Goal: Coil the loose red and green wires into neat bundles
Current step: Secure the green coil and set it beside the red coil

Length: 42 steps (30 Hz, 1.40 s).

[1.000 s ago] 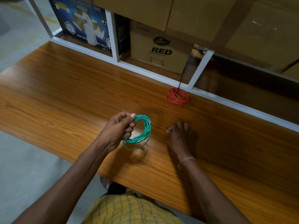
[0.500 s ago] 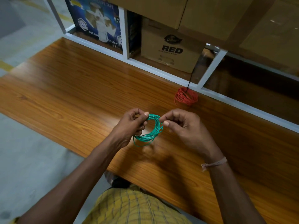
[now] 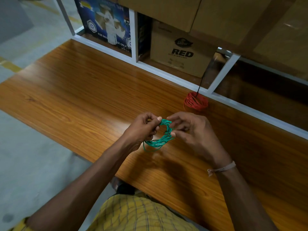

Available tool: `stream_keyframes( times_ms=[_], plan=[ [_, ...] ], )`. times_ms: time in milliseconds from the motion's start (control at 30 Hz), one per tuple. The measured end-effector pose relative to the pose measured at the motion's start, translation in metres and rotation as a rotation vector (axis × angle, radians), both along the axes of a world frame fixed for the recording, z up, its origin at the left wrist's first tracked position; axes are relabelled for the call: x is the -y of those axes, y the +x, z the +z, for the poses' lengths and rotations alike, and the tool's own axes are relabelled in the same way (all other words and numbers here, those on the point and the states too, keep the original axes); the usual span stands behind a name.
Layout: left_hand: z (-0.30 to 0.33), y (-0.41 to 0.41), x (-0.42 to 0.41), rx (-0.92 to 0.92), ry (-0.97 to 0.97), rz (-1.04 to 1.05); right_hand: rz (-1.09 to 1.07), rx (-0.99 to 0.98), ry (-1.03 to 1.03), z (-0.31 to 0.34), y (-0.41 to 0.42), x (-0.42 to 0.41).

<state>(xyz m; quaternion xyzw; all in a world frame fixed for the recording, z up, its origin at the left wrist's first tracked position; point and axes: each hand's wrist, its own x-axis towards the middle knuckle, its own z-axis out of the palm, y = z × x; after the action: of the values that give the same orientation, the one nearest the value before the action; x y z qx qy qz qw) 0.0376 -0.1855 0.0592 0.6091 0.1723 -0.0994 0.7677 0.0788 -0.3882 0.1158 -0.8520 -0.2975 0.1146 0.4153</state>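
The wooden counter (image 3: 80,100) is carrying everything here, and I am giving all places from it. Its top is looking smooth and a little shiny, so a light coil will probably be sliding on it easily. Along the far edge of the counter a white metal rack (image 3: 168,73) is standing, with a cardboard box marked RED (image 3: 181,52) and a blue printed box (image 3: 106,24) on its low shelf. To the left of the counter a grey floor (image 3: 25,147) is showing.

Near the far edge of the counter, just beside the rack, the red wire coil (image 3: 195,101) is lying, already wound into a small bundle; a thin dark cord is hanging down to it.

Above the middle of the counter, toward the near edge, the green wire coil (image 3: 160,139) is hanging in the air between both hands. The left hand (image 3: 141,130) is pinching the upper left of the ring with curled fingers, and the right hand (image 3: 190,130) is pinching its upper right side in the same way.

I judge the green wire to be very light, thin and springy. The loops are wanting to open, one loose turn is already sagging at the bottom, so it is better to be holding across all the turns together, not on one strand only. It is not fragile, but a smooth coating may be slipping between the fingers.
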Motion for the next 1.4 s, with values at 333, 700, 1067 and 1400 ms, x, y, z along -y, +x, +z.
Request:
stream_keyframes(
  times_ms=[333, 700, 1067, 1400],
  plan=[
    [-0.006, 0.006, 0.0, -0.021, 0.134, -0.011, -0.018, 0.219, -0.223, 0.0, 0.008, -0.006],
    [0.012, 0.008, 0.016, -0.073, -0.034, 0.024, -0.173, 0.508, -0.228, -0.028, -0.005, -0.021],
    [0.02, 0.01, 0.014, -0.158, -0.247, -0.078, -0.198, 0.7, -0.174, -0.037, -0.011, -0.015],
    [0.03, 0.005, 0.011, 0.034, 0.008, -0.106, -0.204, 0.326, -0.026, -0.021, -0.002, -0.007]
  ],
)
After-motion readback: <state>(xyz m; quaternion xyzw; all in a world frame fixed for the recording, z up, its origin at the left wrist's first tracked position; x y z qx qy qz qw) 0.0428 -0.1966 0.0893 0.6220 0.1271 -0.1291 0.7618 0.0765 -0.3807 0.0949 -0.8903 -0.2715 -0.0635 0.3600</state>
